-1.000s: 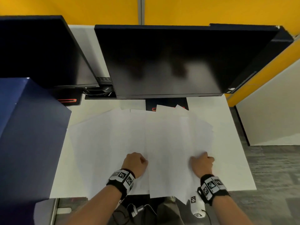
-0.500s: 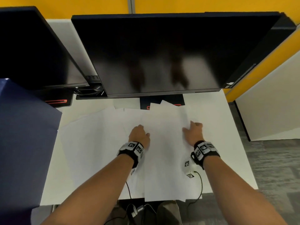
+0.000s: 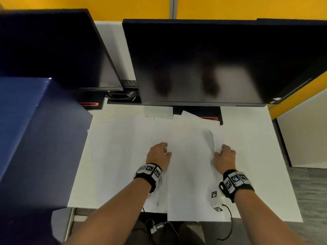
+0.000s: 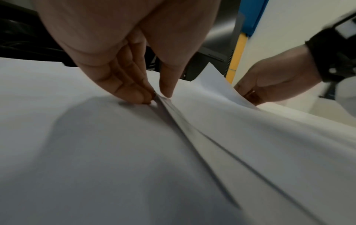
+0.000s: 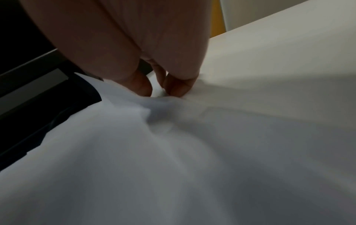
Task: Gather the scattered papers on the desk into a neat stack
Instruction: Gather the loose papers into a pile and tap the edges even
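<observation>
Several white paper sheets (image 3: 189, 165) lie overlapped on the white desk (image 3: 256, 156), some spread out to the left (image 3: 120, 147). My left hand (image 3: 165, 151) pinches the left edge of the middle bunch, thumb on top and fingers beneath (image 4: 157, 97). My right hand (image 3: 219, 152) pinches the right edge (image 5: 159, 93), and the paper (image 5: 173, 152) crumples there. Between the hands the sheets bow up in a ridge (image 3: 208, 138). The left wrist view shows layered sheet edges (image 4: 231, 121) and the right hand (image 4: 269, 82) beyond.
Two dark monitors (image 3: 212, 59) (image 3: 49, 46) stand along the back, with a black stand base (image 3: 208, 114) partly under the sheets. A big blue box (image 3: 35, 138) borders the desk's left side. The papers overhang the front edge (image 3: 194, 216), with cables below.
Both hands moved forward from the near edge onto the sheets, then went from lying on them to pinching the bunch's two edges. The right sheets drew inward and the middle buckled up.
</observation>
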A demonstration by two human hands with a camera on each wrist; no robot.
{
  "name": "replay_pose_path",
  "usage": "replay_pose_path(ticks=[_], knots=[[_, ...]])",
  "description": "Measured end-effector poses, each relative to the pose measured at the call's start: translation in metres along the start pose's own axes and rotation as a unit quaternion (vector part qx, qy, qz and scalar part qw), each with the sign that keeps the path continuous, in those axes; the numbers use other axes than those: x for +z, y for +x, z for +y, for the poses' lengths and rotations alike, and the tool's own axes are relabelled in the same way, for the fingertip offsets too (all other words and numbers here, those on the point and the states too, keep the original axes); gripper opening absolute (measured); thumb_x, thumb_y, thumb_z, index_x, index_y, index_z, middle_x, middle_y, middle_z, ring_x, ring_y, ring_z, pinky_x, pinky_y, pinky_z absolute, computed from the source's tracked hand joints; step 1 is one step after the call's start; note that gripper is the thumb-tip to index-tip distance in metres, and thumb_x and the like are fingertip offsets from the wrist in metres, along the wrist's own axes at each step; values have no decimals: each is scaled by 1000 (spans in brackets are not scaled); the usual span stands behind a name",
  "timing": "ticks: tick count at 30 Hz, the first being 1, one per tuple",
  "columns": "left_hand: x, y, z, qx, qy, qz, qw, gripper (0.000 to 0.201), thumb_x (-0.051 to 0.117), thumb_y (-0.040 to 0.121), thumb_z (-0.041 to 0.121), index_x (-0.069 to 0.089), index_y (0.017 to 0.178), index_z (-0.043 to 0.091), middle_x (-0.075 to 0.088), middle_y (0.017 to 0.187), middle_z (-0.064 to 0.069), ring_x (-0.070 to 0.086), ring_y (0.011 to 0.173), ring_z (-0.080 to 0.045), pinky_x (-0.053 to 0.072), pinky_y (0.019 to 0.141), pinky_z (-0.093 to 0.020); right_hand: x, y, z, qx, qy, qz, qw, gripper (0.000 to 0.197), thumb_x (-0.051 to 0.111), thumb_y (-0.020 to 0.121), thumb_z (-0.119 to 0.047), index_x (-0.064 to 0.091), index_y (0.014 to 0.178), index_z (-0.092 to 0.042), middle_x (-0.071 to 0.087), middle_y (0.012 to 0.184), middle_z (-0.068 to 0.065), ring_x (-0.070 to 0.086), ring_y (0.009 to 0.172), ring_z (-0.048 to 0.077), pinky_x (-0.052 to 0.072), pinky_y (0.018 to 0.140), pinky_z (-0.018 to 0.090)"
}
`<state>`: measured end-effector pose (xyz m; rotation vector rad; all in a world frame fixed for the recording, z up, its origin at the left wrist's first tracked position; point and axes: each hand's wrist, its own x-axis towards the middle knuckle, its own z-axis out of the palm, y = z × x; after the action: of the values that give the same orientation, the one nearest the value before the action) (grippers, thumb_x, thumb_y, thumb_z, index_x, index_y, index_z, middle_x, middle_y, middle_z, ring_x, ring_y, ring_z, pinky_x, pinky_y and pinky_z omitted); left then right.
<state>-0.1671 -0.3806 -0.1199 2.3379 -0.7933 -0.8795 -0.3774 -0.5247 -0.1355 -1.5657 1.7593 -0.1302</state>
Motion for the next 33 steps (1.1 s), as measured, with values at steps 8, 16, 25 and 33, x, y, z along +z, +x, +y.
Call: replay_pose_path(ticks=[8,16,25,33], knots=[[-134,-2,-111,-333,96,201,916,98,64,61,71,45,133,7,49,129,-18,47,120,-37,43,100,-49,-22,-24,25,45,22,-5,999,99,63,72,-69,39,145,-7,41,143,22,49,126,40,39,110,48],[-121,6,-110,-293,-15,139,946,77,74,73,53,52,130,6,61,128,-15,59,116,-38,51,96,-47,23,-59,-8,-8,-119,-10,993,104,80,70,-50,24,150,-13,30,142,23,32,130,43,37,105,52],[-213,-49,-38,-11,11,215,977,36,66,90,39,65,117,16,73,101,-7,65,97,-31,53,83,-38,24,-58,-5,-19,-178,-13,984,100,75,72,-55,26,148,-13,31,138,17,35,124,38,40,102,49],[-247,-65,-2,29,-154,196,968,29,79,81,32,73,104,14,75,94,0,70,83,-13,54,72,-31,10,-104,-73,-197,170,-129,957,95,72,74,-58,25,151,-26,30,147,-9,36,132,9,34,109,33]])
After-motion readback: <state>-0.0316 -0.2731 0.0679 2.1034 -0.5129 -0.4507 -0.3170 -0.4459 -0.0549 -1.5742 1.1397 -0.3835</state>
